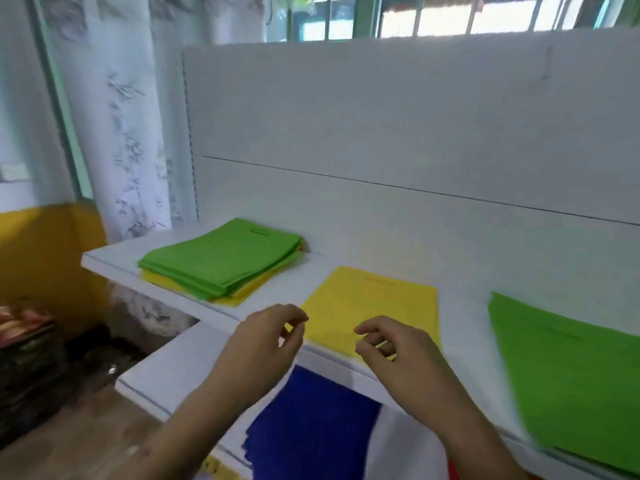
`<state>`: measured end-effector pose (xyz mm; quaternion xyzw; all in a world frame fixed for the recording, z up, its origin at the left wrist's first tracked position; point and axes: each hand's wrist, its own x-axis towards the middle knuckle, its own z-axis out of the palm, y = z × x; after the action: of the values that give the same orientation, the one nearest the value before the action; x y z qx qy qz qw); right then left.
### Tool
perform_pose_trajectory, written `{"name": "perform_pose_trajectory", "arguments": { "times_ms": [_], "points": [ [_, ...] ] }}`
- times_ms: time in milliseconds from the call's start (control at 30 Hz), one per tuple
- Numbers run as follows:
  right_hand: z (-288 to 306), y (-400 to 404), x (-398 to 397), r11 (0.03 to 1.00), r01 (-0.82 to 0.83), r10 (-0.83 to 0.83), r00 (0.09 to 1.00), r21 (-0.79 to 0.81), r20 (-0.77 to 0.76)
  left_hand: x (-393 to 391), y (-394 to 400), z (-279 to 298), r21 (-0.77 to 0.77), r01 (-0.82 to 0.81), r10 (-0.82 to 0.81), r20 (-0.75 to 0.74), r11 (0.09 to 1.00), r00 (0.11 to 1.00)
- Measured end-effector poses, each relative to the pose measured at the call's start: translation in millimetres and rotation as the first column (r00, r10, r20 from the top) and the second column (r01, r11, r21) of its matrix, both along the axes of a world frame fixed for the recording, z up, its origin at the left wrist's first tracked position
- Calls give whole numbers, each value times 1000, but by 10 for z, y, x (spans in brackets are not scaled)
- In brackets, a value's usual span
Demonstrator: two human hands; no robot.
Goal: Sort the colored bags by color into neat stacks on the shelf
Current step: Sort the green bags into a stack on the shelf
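Both our hands hover empty over the shelf (214, 308) edge, left hand (268, 336) and right hand (391, 344) with fingers loosely curled. A yellow bag (377, 299) lies flat just past them, a green bag (568, 368) to the right, and a mixed stack (221, 259) on the left, green over yellow.

My left hand (273, 336) and right hand (391, 344) are bare, forearms uncovered, with no sleeve, glove, ring or watch on me.
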<state>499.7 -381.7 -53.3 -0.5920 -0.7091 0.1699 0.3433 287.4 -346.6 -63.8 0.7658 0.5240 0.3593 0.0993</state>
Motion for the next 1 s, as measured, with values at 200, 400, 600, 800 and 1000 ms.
{"name": "perform_pose_trajectory", "arguments": {
  "times_ms": [200, 400, 600, 800, 1000],
  "points": [
    [-31, 619, -1202, 992, -96, 102, 992, -81, 73, -1407, 223, -38, -34, -200, 200, 15, 979, 980],
    [-174, 1710, -1793, 980, -23, 59, 982, -198, 177, -2308, 851, -80, -41, -214, 216, 56, 976, 975],
    [-186, 2687, -1955, 929, 184, -72, 941, -322, 330, -2870, 1971, 59, -43, -124, 126, 58, 991, 990],
    [-154, 3011, -2025, 856, 378, -165, 847, -354, 505, -2970, 3175, 163, -283, -48, -17, -224, 958, 974],
    [-141, 2908, -2186, 786, 521, -303, 794, -333, 526, -2779, 3797, -130, -439, 126, -310, -378, 889, 872]
  ]
}}
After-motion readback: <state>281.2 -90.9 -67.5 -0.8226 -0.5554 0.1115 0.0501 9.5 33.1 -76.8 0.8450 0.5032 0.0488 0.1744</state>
